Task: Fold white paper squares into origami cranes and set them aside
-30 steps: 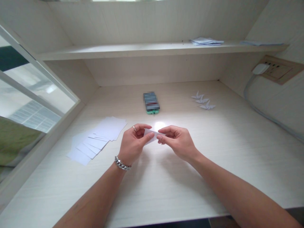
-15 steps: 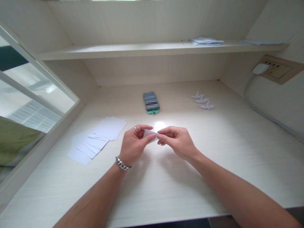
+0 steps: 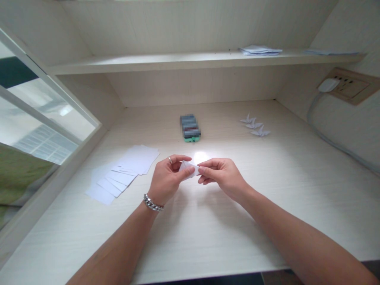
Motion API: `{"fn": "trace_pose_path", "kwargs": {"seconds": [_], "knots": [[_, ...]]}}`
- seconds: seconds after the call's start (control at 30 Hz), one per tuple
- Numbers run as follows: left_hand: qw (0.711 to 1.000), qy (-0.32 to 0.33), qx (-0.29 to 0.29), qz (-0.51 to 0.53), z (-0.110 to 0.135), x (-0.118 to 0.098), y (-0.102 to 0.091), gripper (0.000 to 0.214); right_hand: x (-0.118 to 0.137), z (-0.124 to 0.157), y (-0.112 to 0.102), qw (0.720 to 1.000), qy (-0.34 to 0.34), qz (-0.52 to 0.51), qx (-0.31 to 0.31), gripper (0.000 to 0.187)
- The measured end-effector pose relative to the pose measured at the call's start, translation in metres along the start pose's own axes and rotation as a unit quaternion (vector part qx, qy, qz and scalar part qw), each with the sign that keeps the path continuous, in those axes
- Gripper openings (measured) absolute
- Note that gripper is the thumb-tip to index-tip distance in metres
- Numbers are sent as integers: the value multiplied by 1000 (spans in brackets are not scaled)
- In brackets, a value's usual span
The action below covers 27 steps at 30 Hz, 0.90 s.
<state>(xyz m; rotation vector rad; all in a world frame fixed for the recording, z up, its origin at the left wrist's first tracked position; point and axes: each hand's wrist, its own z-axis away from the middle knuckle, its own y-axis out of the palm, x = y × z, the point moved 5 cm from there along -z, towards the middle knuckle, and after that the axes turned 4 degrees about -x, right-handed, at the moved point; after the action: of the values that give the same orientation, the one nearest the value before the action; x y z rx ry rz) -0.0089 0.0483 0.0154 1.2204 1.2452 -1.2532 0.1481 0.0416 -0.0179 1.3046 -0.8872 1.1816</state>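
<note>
A small folded piece of white paper (image 3: 185, 165) is held between my two hands above the middle of the desk. My left hand (image 3: 168, 175), with a ring and a chain bracelet at the wrist, pinches it between thumb and fingers from the left. From the right, my right hand (image 3: 221, 174) grips its corner with thumb and index finger. Part of the paper is hidden behind my left thumb. White paper sheets (image 3: 130, 162) lie fanned out to the left of my hands. Folded paper cranes (image 3: 260, 132) stand in a group at the back right.
A pixelated phone-like object (image 3: 190, 127) with a green edge lies behind my hands. Papers (image 3: 260, 50) rest on the shelf (image 3: 166, 64). At right, a white plug (image 3: 328, 84) with a grey cable sits in the wall socket (image 3: 353, 89). A window frame (image 3: 86, 136) borders the left.
My right thumb and fingers have shifted slightly at the paper's right corner, and more of the folded paper shows between the hands. The whole view has moved very slightly.
</note>
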Motion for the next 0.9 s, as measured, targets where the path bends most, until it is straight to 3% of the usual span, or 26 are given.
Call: {"fn": "trace_pose_path", "kwargs": {"seconds": [0.2, 0.47, 0.9], "knots": [[999, 16, -1, -29, 0, -1, 1, 21, 3, -1, -3, 997, -51, 55, -19, 18], [999, 8, -5, -39, -2, 5, 0, 16, 5, 1, 1, 995, -53, 88, 2, 18], [998, -11, -41, 41, -4, 10, -8, 25, 3, 0, -4, 998, -48, 32, -16, 30]]}}
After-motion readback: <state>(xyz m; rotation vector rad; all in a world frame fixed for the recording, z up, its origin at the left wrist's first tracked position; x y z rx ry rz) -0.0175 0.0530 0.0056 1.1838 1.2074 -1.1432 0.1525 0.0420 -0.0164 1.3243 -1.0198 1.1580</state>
